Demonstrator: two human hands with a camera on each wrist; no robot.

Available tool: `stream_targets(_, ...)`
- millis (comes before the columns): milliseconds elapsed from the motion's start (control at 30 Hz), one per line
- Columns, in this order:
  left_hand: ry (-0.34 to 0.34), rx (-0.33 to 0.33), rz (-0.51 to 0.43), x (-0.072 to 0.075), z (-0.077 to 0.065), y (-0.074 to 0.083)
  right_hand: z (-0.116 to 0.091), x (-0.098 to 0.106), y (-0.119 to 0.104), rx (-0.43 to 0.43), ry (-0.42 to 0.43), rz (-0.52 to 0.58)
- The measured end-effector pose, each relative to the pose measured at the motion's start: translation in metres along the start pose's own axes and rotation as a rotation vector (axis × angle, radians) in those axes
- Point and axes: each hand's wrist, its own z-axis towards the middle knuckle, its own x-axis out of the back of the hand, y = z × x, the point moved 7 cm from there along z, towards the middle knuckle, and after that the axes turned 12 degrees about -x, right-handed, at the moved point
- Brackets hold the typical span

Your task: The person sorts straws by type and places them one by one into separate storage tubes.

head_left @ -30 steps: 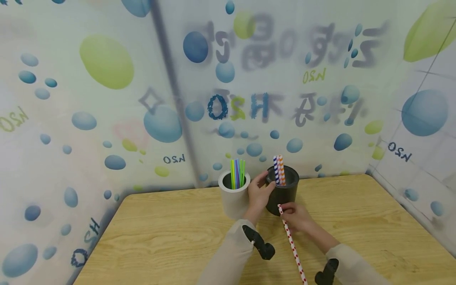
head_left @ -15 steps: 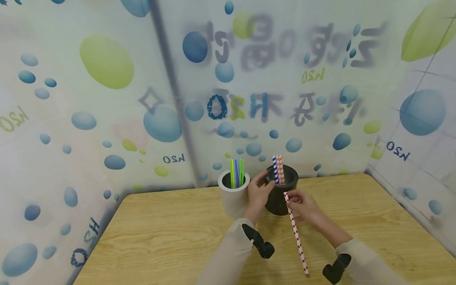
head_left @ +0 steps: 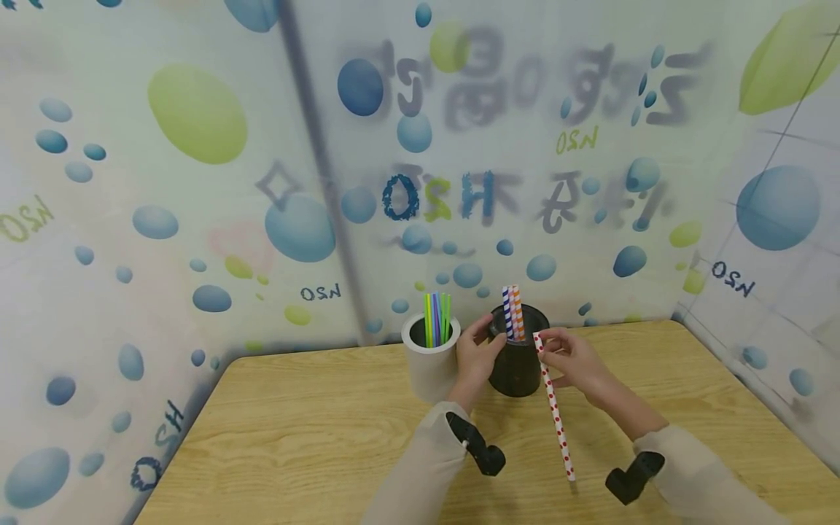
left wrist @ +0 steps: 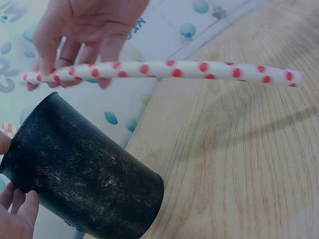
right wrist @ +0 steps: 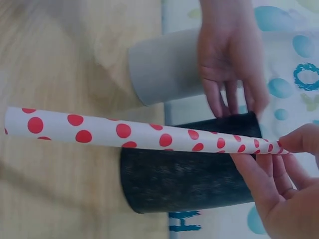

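In the head view my left hand [head_left: 477,359] holds the left side of a black cup [head_left: 518,370], its thumb at the front of the rim. Inside the cup stand several striped paper straws [head_left: 514,313], navy, pink and orange. My right hand [head_left: 574,362] pinches a white paper straw with red dots [head_left: 556,415] near its top end. That straw slants down in front of the cup's right side, its lower end toward me. The left wrist view shows the dotted straw [left wrist: 174,69] beyond the cup's rim, clear of the wall. In the right wrist view it crosses in front of the cup [right wrist: 189,179].
Just left of the black cup is a white cup [head_left: 429,372] with several thin green, yellow and blue sticks [head_left: 437,321]. Both stand toward the back of a wooden table [head_left: 295,430]. A printed curtain-like wall [head_left: 367,255] rises right behind the table's far edge.
My right hand has lifted the dotted straw up and to the right, from low in front of the black cup to beside its rim. The left hand stays on the cup.
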Motion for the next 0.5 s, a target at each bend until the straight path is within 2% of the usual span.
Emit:
stream_targets(167, -0.015, -0.038, 0.011, 0.001, -0.001, 0.003, 0.004, 0.011, -0.018, 0.055, 0.013, -0.012)
stream_targets(300, -0.008, -0.007, 0.003, 0.000, 0.000, 0.000, 0.011, 0.020, -0.035, 0.102, 0.036, -0.027)
stream_targets(500, 0.006, 0.006, 0.008, 0.000, 0.001, -0.001, 0.021, 0.032, -0.062, 0.157, 0.079, -0.034)
